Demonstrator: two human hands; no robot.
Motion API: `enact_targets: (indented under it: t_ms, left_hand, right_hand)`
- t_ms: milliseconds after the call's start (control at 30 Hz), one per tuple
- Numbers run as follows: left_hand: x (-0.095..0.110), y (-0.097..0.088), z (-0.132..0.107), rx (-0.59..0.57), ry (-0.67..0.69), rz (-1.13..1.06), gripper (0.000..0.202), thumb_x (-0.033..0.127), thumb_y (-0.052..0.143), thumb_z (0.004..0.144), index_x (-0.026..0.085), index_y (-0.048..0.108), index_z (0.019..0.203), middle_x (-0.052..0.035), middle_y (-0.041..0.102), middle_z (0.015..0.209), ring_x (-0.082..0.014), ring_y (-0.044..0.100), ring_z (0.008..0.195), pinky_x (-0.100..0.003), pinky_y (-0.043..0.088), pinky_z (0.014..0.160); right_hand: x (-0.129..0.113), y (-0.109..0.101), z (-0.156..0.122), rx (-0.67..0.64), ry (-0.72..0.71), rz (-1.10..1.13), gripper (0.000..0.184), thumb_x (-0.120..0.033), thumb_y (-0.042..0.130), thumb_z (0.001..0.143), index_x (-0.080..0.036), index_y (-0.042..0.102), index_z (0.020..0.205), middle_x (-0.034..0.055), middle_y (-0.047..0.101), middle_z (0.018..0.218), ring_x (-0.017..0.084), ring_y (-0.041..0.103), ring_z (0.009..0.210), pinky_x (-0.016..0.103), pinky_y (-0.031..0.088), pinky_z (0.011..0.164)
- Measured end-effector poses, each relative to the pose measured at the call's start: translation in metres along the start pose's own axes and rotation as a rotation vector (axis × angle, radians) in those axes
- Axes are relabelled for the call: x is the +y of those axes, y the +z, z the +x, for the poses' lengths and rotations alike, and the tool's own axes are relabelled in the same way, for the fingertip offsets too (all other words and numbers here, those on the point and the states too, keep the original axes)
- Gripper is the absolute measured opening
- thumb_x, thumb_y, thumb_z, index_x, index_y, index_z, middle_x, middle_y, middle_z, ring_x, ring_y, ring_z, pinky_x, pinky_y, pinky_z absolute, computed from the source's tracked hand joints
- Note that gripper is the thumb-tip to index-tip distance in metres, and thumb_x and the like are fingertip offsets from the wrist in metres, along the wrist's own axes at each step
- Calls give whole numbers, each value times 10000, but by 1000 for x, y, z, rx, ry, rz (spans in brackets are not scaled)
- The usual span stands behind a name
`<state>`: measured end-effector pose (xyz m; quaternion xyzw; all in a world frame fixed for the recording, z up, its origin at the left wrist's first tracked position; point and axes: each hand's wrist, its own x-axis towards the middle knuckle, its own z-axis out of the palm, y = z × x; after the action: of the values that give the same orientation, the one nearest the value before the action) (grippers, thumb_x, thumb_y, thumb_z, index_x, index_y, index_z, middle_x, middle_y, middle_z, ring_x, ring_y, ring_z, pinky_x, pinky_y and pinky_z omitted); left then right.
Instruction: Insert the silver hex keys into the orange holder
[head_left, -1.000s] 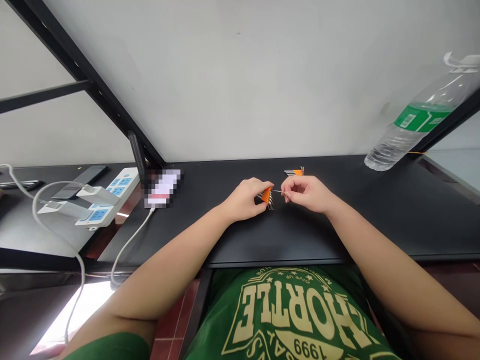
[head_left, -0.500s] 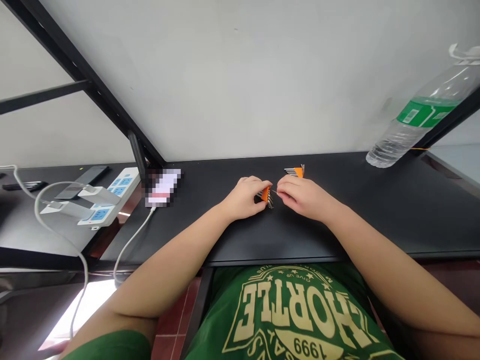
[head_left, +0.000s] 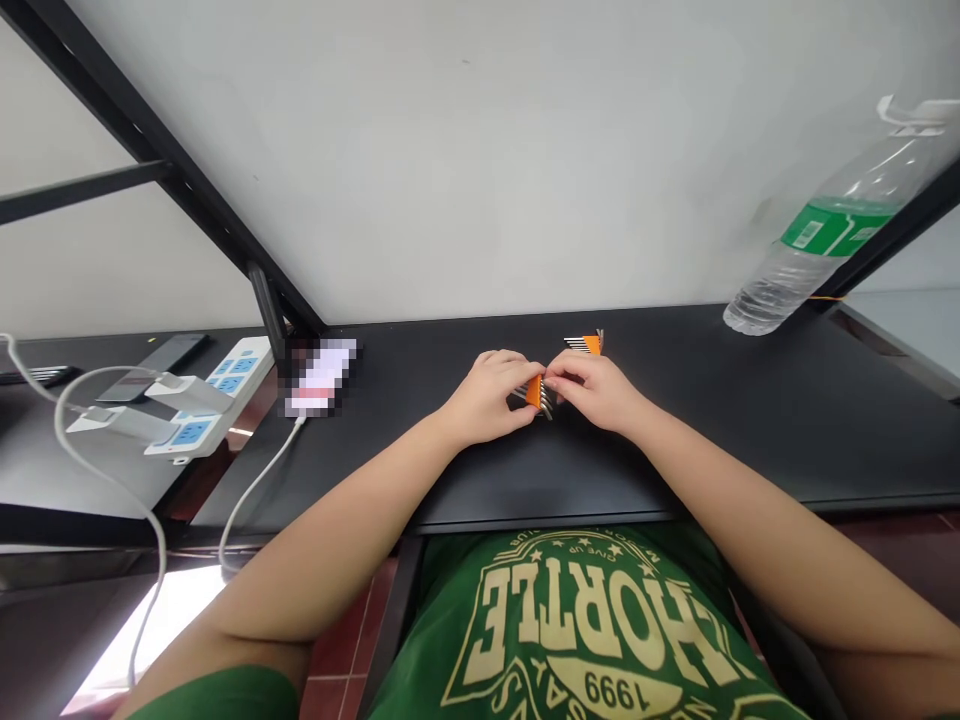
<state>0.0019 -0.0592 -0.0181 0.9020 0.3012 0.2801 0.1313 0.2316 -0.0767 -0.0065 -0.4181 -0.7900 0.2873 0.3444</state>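
My left hand [head_left: 491, 395] is closed round an orange holder of hex keys [head_left: 535, 392] on the black desk [head_left: 750, 420]. My right hand [head_left: 596, 388] is right against that holder, with thumb and fingers pinched on a thin metal key at its top. A second orange holder with hex keys [head_left: 589, 344] lies on the desk just behind my right hand, untouched.
A clear water bottle with a green label [head_left: 825, 240] lies tilted at the far right. At the left are a white power strip [head_left: 202, 405] with plugs and white cables, a phone [head_left: 319, 375] on a cable, and a dark flat device [head_left: 154, 365].
My right hand has moved left from a short gap to the holder in my left hand, carrying the thin key up against it. My left hand has barely moved.
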Motion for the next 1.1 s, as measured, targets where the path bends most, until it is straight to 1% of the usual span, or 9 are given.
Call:
enact_targets:
  t_ms: [67,133,333,467,633,733,800,967,1100]
  left_hand:
    - [-4,1,0,18,0,-12,441,238,696,846,252,642,1283,-48,748,1178,-249,657,1178,-438,457,1098]
    - [-8,1,0,64,-24,-27,461,226,702,842,237,635,1299,-56,745,1195,-238,670,1146,-418,490,1068]
    - [-16,-5,-1,241,-154,-84,485,216,690,855,225,622,1336,-50,733,1256,-208,674,1151,-372,552,1036]
    - [-17,-5,-2,283,-193,-71,484,227,701,854,233,629,1333,-41,739,1260,-211,680,1161,-385,551,1062]
    - [-16,-3,-1,242,-148,-63,514,197,697,835,229,628,1343,-42,739,1246,-207,684,1132,-374,565,1027]
    - [-18,-2,-1,175,-134,-48,522,176,693,823,218,637,1340,-43,740,1227,-206,680,1117,-369,565,1014]
    - [-19,-2,-1,122,-132,-41,523,168,694,812,215,647,1331,-45,742,1221,-216,674,1123,-386,559,1024]
    - [-18,-3,-1,47,-139,-74,563,160,694,797,220,639,1353,-58,727,1255,-226,671,1154,-391,563,1035]
    - [-15,-2,0,17,-125,-99,557,157,694,795,213,638,1347,-59,721,1278,-229,662,1177,-397,555,1048]
  right_hand:
    - [3,3,1,-14,120,81,183,-318,579,989,-205,666,874,28,652,873,160,638,708,326,525,696]
    - [7,5,1,-56,147,13,182,-288,566,987,-197,680,879,31,663,885,164,644,739,326,520,725]
    - [4,10,-7,-319,-35,-453,137,-268,658,958,-192,736,1043,75,649,1072,184,643,869,319,501,783]
    - [-8,20,-9,-353,-123,-659,168,-186,555,989,-165,716,944,97,661,1006,209,642,881,330,481,775]
    - [-19,25,-10,-394,-111,-740,128,-161,589,915,-175,666,814,90,676,891,197,610,742,341,444,721]
    - [-18,19,-10,-371,-64,-672,108,-145,605,850,-188,621,752,70,663,843,175,571,680,325,402,648]
    - [-14,12,-9,-321,-26,-520,101,-134,622,797,-196,595,723,44,647,810,163,558,673,307,397,627]
    - [-3,-10,-4,-98,-45,-23,112,-118,618,757,-213,570,725,26,666,851,178,614,772,327,492,743]
    - [-5,-14,-6,-3,-91,131,106,-136,614,796,-221,577,744,44,680,916,206,645,860,364,517,786]
